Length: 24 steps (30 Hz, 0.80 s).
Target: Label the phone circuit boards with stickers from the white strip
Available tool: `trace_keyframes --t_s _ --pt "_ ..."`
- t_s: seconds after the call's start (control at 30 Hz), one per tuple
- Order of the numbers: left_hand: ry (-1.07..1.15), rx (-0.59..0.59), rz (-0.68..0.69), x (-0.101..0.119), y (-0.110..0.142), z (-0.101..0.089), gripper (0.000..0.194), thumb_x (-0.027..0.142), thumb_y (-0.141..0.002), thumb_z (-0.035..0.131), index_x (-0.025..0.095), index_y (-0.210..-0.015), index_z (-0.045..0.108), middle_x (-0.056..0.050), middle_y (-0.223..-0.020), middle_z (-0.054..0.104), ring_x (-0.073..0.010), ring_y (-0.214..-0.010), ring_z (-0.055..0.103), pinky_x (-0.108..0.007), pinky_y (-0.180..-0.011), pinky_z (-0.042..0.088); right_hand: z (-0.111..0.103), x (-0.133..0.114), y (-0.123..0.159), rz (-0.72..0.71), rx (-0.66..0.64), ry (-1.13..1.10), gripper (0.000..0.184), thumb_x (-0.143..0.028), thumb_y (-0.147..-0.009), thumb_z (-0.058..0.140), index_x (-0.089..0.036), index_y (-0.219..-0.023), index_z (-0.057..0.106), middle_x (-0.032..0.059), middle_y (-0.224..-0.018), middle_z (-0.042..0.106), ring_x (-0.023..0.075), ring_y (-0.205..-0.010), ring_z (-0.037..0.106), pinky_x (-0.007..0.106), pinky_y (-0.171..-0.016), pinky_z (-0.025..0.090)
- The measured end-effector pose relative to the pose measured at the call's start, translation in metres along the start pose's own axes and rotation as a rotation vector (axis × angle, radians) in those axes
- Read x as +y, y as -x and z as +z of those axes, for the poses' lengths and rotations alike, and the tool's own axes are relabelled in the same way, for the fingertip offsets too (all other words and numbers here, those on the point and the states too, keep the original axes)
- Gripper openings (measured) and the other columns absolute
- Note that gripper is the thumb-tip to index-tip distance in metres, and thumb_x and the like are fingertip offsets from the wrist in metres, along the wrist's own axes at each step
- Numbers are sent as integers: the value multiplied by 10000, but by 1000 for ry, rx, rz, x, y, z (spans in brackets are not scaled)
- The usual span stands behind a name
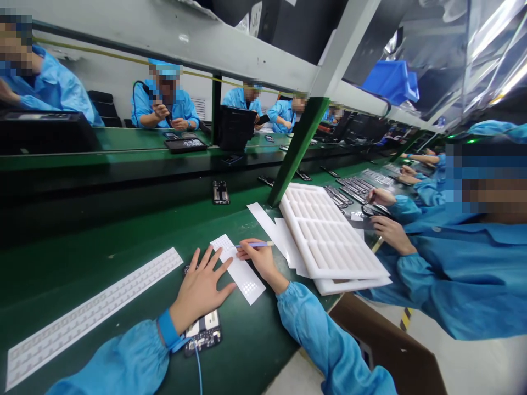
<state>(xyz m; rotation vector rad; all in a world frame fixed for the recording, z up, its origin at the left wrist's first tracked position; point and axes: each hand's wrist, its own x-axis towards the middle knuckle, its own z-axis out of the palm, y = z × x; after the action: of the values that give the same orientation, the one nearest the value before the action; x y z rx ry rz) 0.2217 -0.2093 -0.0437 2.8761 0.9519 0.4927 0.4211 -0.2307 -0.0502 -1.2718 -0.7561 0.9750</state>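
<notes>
My left hand [206,288] lies flat with its fingers spread, its fingertips at the left edge of a white sticker sheet [242,274]. Rows of small dots mark the sheet's far end, and a cluster of bright round spots shows at its near end. Beneath that hand is an opened phone [205,332], partly covered by the palm and wrist. Between the fingers of my right hand [260,260] is a slim purple tool with a pale end [261,244], like tweezers or a pen. Its tip points left over the dotted rows.
A long printed label strip [94,312] lies at left. White foam trays [333,236] are stacked at right beside white sheets [269,227] and a green post [298,153]. Another opened phone [221,192] lies farther back. A co-worker [457,263] sits close on the right.
</notes>
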Motion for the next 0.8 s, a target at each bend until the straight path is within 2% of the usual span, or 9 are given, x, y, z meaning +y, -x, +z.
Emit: trace_keyframes --t_s 0.1,0.17,0.27,0.4,0.53,0.67,0.8 --pt "30 37 -66 -5 14 -15 636 565 -950 427 334 -1520 267 -49 -1573 305 -321 -1448 264 -621 -1147 194 6 -3 11 -2 53 -10 451 -521 -642 825 -128 -822 698 79 -695 731 201 -590 707 290 -546 597" --pt "27 50 -121 -17 35 -24 603 531 -973 394 324 -1523 258 -35 -1566 322 -291 -1438 296 -573 -1142 246 17 -5 22 -5 55 -34 460 -533 -646 823 -131 -828 693 81 -700 731 206 -606 713 285 -538 596" --pt "-29 97 -171 -40 75 -29 582 504 -965 422 277 -1495 338 -52 -1529 392 -275 -1411 347 -511 -1143 265 46 -4 40 5 -59 -43 452 -534 -670 812 -132 -841 694 77 -699 729 196 -599 711 265 -520 587" --pt "-117 84 -58 -59 110 -27 538 477 -949 465 339 -1464 392 -22 -1529 394 -287 -1402 359 -527 -1147 219 84 6 54 54 -183 -16 457 -542 -654 814 -132 -823 704 58 -660 716 166 -549 689 232 -494 567" --pt "-130 70 28 -60 113 -26 542 460 -954 466 370 -1479 364 -13 -1537 380 -294 -1406 350 -511 -1135 235 92 17 59 87 -181 37 462 -558 -646 808 -136 -798 701 48 -629 705 156 -512 673 221 -471 551" --pt "-73 78 19 -58 110 -23 548 479 -950 475 380 -1477 364 -3 -1469 480 -289 -1365 409 -500 -1123 272 86 20 61 91 -155 74 459 -569 -651 801 -144 -785 693 53 -628 705 169 -514 678 227 -446 544" --pt "-73 79 13 -58 111 -20 544 485 -951 467 377 -1476 370 -3 -1464 484 -290 -1360 412 -509 -1125 268 84 21 61 100 -161 93 451 -570 -662 794 -148 -785 691 55 -632 711 166 -518 679 226 -456 549"
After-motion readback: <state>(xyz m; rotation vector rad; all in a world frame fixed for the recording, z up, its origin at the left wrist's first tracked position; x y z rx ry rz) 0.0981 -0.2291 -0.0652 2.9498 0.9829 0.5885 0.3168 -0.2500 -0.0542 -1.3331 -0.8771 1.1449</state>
